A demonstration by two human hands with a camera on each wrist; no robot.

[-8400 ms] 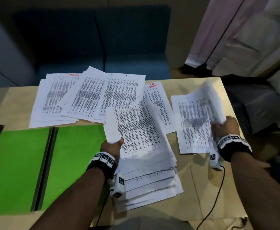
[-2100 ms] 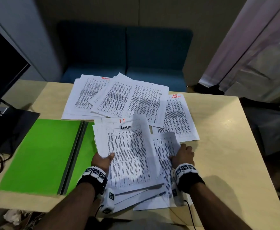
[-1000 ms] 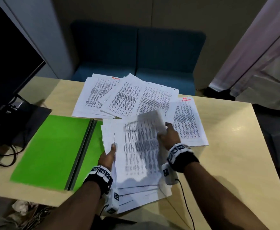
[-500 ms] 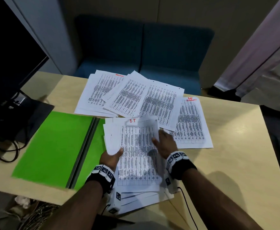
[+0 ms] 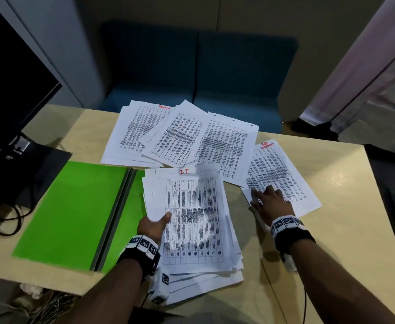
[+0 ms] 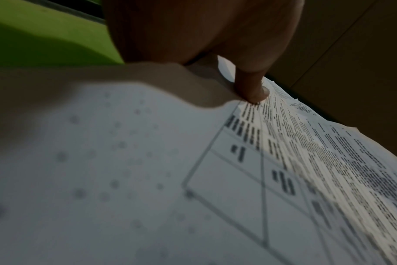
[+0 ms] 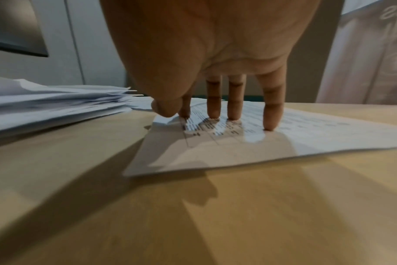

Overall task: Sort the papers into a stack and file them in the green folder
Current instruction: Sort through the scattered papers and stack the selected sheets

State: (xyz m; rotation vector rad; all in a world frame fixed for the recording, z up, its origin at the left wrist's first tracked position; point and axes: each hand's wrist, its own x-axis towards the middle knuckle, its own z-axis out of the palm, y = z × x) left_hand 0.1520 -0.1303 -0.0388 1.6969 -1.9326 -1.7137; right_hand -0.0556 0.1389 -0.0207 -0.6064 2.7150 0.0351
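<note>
An uneven stack of printed papers (image 5: 191, 220) lies at the table's front, partly over the right leaf of the open green folder (image 5: 74, 211). My left hand (image 5: 154, 226) grips the stack's left edge, thumb (image 6: 253, 89) on top, fingers hidden beneath. My right hand (image 5: 270, 201) rests with straight fingers (image 7: 233, 104) on a single sheet (image 5: 278, 176) with red writing, to the right of the stack. More loose sheets (image 5: 182, 136) lie fanned across the far side.
A dark monitor (image 5: 7, 90) with its base and cables stands at the left edge. Blue seats (image 5: 196, 73) are behind the table. Bare wooden tabletop (image 5: 346, 230) extends to the right of the single sheet.
My right hand has left the top of the stack and moved right onto the single sheet. The left hand keeps its hold on the stack's edge.
</note>
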